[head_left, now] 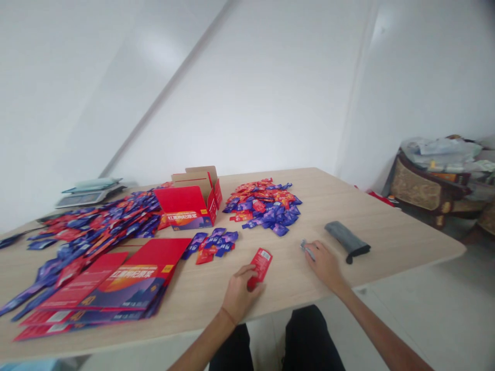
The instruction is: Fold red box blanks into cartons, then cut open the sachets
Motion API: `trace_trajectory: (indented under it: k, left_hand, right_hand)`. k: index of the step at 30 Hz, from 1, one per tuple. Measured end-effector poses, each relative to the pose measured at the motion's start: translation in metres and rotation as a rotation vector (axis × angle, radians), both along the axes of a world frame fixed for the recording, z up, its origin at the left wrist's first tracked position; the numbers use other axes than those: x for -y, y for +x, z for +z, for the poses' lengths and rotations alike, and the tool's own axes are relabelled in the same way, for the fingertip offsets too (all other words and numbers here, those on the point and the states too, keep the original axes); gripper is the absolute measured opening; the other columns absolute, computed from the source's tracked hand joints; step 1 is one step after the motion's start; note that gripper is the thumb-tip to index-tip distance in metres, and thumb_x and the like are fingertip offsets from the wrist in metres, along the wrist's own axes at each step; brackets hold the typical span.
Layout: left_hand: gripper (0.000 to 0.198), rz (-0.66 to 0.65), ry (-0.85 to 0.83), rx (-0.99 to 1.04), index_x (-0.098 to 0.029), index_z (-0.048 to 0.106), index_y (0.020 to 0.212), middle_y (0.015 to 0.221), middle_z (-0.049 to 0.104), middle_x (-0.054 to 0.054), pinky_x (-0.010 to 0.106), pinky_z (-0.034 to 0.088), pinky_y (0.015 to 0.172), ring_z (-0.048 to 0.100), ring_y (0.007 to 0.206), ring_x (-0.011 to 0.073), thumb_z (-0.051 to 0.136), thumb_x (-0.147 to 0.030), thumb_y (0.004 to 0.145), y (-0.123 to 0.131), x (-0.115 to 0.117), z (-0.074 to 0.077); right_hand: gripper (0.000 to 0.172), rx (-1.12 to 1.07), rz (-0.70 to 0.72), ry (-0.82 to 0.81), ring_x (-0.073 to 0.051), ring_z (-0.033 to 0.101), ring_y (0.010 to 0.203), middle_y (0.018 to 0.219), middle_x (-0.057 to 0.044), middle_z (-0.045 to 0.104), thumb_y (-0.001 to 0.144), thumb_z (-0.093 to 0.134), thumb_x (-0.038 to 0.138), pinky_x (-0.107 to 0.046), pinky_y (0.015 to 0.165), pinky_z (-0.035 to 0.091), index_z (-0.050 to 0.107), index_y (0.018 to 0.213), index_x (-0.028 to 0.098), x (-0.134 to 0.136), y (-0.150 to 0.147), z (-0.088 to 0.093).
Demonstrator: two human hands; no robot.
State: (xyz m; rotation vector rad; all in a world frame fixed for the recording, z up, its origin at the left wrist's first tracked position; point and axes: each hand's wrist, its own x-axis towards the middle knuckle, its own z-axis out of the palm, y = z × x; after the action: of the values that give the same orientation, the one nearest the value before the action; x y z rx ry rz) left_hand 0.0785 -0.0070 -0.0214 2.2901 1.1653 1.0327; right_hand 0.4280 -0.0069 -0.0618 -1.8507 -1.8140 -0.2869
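Observation:
My left hand point(240, 292) is closed on a red sachet point(262, 264) with a white barcode label, close to the front edge of the table. To its right, my right hand point(324, 262) rests on the tabletop, its fingers closed around a small silver-grey tool point(308, 250) whose exact kind is too small to make out. A grey cloth pouch point(346, 238) lies just beyond that hand. Several purple and red sachets point(215, 242) lie in a small cluster up and left of my left hand.
Open red cartons point(189, 206) stand mid-table, with a sachet heap point(266, 203) beside them. Flattened cartons point(127, 281) are stacked at front left, before a larger sachet pile point(116, 221). A scale point(87, 197) sits at the back left; a loaded armchair point(421, 180) stands right.

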Motion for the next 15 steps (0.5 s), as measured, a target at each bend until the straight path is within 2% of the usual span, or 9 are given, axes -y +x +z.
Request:
trace_trajectory:
  k: [4, 6, 12, 15]
  left_hand:
    - [0.043, -0.101, 0.15, -0.24, -0.026, 0.073, 0.126, 0.138, 0.071, 0.01, 0.045, 0.06, 0.106, 0.07, 0.124, 0.0302, 0.078, -0.023, 0.083, -0.004, 0.019, -0.003]
    - [0.045, -0.12, 0.241, -0.322, -0.026, 0.07, 0.132, 0.139, 0.071, 0.009, 0.048, 0.059, 0.108, 0.067, 0.128, 0.0314, 0.075, -0.025, 0.088, -0.008, 0.025, -0.003]
    - [0.031, -0.134, 0.357, -0.37, -0.027, 0.07, 0.13, 0.131, 0.075, 0.009, 0.048, 0.06, 0.105, 0.07, 0.122, 0.0289, 0.064, -0.029, 0.1, -0.031, 0.033, 0.009]
    - [0.025, -0.198, 0.367, -0.342, -0.026, 0.071, 0.126, 0.124, 0.077, 0.008, 0.043, 0.06, 0.104, 0.071, 0.117, 0.0255, 0.058, -0.027, 0.105, -0.042, 0.035, 0.012]
  right_hand:
    - [0.031, 0.005, 0.019, 0.011, -0.023, 0.064, 0.104, 0.114, -0.01, 0.071, 0.104, 0.047, 0.031, -0.033, 0.089, 0.047, 0.074, 0.115, 0.02, -0.001, 0.002, -0.002]
    - [0.031, 0.006, 0.029, 0.019, -0.023, 0.064, 0.104, 0.114, -0.01, 0.071, 0.104, 0.047, 0.03, -0.032, 0.089, 0.047, 0.073, 0.117, 0.02, -0.001, 0.003, -0.003]
    - [0.033, 0.031, 0.012, 0.023, -0.023, 0.065, 0.103, 0.114, -0.011, 0.07, 0.104, 0.046, 0.03, -0.032, 0.087, 0.047, 0.075, 0.113, 0.019, 0.002, 0.001, 0.0]
    - [0.034, 0.05, 0.028, 0.005, -0.023, 0.064, 0.101, 0.113, -0.011, 0.07, 0.104, 0.045, 0.028, -0.032, 0.087, 0.047, 0.076, 0.116, 0.02, 0.002, 0.0, 0.001]
